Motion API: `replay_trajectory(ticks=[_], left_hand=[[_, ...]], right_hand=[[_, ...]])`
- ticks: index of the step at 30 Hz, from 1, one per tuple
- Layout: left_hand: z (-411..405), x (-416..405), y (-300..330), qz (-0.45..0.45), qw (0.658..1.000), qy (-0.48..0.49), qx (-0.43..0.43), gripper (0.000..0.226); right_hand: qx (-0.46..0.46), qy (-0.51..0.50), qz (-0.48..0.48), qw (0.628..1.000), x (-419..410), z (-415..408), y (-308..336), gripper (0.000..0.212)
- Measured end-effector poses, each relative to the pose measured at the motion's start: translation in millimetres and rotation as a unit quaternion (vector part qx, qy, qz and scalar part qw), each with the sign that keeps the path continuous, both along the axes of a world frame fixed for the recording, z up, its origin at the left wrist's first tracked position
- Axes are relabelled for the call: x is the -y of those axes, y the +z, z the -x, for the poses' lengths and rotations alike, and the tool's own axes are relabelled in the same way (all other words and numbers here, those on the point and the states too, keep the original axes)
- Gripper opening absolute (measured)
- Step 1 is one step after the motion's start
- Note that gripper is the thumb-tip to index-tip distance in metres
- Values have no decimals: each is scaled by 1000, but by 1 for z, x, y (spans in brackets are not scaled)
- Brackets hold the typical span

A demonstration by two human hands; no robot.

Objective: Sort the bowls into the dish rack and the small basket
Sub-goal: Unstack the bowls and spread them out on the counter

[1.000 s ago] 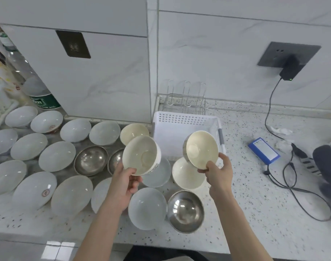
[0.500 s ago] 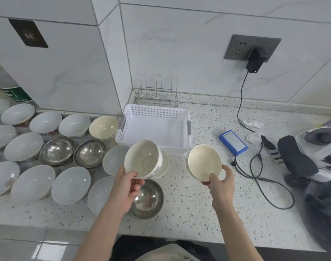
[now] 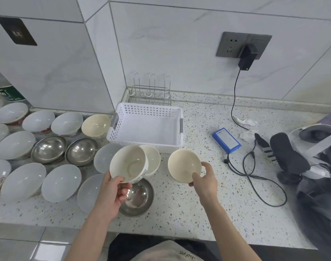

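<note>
My left hand [image 3: 114, 193] grips a white straight-sided bowl [image 3: 128, 163] by its rim, tilted toward me, above a steel bowl [image 3: 137, 198]. My right hand [image 3: 204, 178] holds a cream bowl [image 3: 183, 164] by its near edge, in front of the white perforated basket's [image 3: 147, 112] right corner. The basket holds nothing. Behind it, against the wall, stands the wire dish rack [image 3: 150, 91], also with nothing in it. Another cream bowl [image 3: 152, 159] sits just behind the left-hand bowl.
Several white, frosted and steel bowls [image 3: 48, 149] cover the counter on the left. To the right lie a blue battery pack [image 3: 226, 140], a black cable [image 3: 255, 172], crumpled tissue and a headset [image 3: 311, 147]. A charger is plugged into the wall socket [image 3: 243, 46].
The view has swung to the right and closer. Both hands still hold their bowls; the right-hand bowl has sunk a little lower in front of the basket.
</note>
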State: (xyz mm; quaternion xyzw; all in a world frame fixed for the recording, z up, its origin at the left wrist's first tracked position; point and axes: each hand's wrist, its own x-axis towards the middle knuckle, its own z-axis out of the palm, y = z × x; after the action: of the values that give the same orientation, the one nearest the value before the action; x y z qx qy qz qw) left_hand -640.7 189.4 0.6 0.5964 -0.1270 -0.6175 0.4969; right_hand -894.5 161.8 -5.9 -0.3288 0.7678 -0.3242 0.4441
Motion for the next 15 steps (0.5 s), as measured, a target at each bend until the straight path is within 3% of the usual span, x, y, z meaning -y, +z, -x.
replay_trajectory(ticks=[15], left_hand=[[-2,-10,-2,-2,1000,-2,18,34]], right_hand=[[54,23,-22,998,13,-14,-9,50]])
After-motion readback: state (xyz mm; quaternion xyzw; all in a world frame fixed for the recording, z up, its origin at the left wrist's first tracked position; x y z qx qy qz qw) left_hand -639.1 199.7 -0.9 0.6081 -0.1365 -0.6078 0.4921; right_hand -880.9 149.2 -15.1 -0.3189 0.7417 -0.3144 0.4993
